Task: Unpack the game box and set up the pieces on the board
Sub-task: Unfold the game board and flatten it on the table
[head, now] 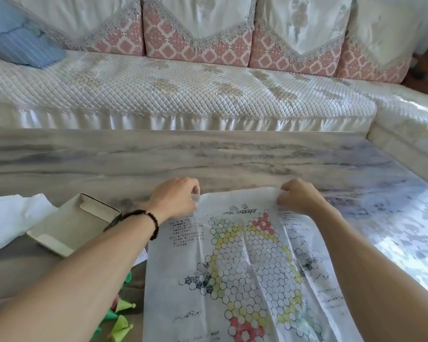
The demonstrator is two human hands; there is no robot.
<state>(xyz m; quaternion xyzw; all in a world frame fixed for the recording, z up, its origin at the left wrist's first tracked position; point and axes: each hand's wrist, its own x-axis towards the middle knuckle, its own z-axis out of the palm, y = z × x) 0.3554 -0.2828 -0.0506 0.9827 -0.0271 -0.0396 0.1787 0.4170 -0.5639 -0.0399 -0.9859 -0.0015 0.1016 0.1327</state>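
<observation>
Paper game board [245, 262] lies spread on the marble-look table [208, 159]; the left hand [176, 198] and right hand [299, 197] each pinch its far corners with curled fingers.

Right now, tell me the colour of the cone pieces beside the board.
Green and yellow-green cone pieces, head view.

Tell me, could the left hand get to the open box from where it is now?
Probably yes. The left hand pinches the paper board's far corner, and the open box lies just beside that forearm on the table, nothing between them. It must let go of the sheet first.
</observation>
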